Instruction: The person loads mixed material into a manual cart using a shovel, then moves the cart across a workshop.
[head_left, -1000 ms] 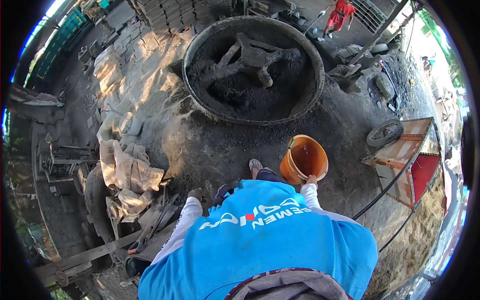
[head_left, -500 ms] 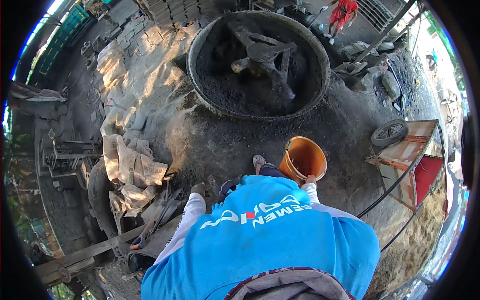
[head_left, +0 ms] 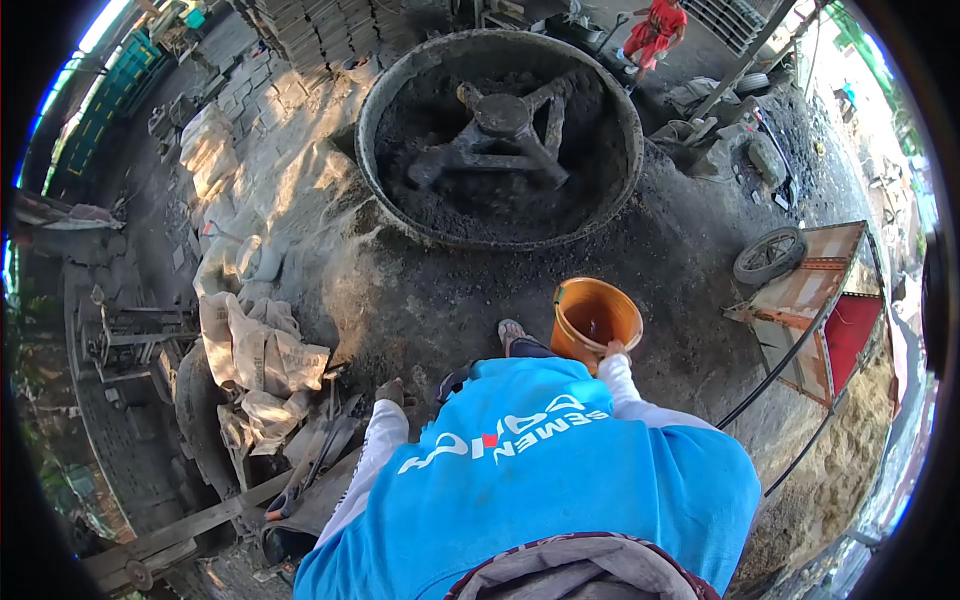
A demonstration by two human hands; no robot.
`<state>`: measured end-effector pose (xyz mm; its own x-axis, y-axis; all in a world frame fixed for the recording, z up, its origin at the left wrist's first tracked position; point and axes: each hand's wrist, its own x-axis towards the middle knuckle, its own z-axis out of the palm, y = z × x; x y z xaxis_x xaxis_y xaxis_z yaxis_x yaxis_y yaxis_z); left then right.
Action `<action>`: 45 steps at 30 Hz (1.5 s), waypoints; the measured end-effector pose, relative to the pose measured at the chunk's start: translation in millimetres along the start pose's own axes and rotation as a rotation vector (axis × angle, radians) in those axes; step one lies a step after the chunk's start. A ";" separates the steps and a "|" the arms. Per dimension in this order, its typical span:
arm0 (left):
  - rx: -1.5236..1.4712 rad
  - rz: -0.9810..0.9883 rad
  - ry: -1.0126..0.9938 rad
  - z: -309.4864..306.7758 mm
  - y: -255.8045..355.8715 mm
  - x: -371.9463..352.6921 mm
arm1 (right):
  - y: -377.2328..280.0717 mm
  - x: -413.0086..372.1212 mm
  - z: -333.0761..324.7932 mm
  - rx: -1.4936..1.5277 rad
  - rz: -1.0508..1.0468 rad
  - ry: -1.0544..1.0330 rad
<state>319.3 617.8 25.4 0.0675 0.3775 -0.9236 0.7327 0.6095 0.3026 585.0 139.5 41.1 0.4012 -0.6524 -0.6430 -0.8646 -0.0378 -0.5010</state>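
Note:
My right hand [head_left: 611,351] has its fingers closed over the near rim of an orange bucket [head_left: 570,335], which tilts beside my right leg. A little liquid or residue shows at the bottom of the bucket. My left hand [head_left: 391,391] hangs low at my left side, dark and small in view, so its fingers cannot be made out. Ahead of me stands a large round mixer pan [head_left: 372,185] holding dark, crumbly mix. A metal hub with mixing arms [head_left: 503,115] sits in its middle.
Sacks [head_left: 262,350] are heaped at left near planks [head_left: 190,520]. To the right, a wheel [head_left: 770,255] leans on a box-like frame [head_left: 835,255], with a dark cable [head_left: 770,380] in front. A person in red [head_left: 655,35] is beyond the mixer. Stacked blocks [head_left: 310,35] stand behind.
The mixing arms have turned inside the pan. My view has shifted slightly, and the bucket, still in my right hand, appears a little farther left. The person in red has changed stance.

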 end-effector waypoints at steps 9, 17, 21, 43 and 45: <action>-0.097 -0.080 0.002 -10.9 0.4 4.8 | -180.4 31.1 59.9 0.423 -0.064 -0.194; -0.182 0.016 0.035 -7.3 4.6 7.4 | -186.0 50.3 85.2 0.421 -0.024 -0.142; -0.127 -0.032 0.062 -7.8 -10.9 -3.6 | -153.0 53.6 63.5 0.543 0.035 -0.156; 0.111 0.058 -0.070 37.9 30.1 1.6 | 85.6 -41.6 -68.1 0.320 0.395 0.235; 0.126 0.040 -0.086 36.3 28.4 7.5 | 100.8 -29.2 -66.8 0.271 0.313 0.267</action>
<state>365.2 612.6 18.5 0.1521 0.3353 -0.9297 0.8071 0.5008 0.3127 465.9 104.2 48.1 0.0124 -0.7736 -0.6335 -0.8070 0.3664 -0.4632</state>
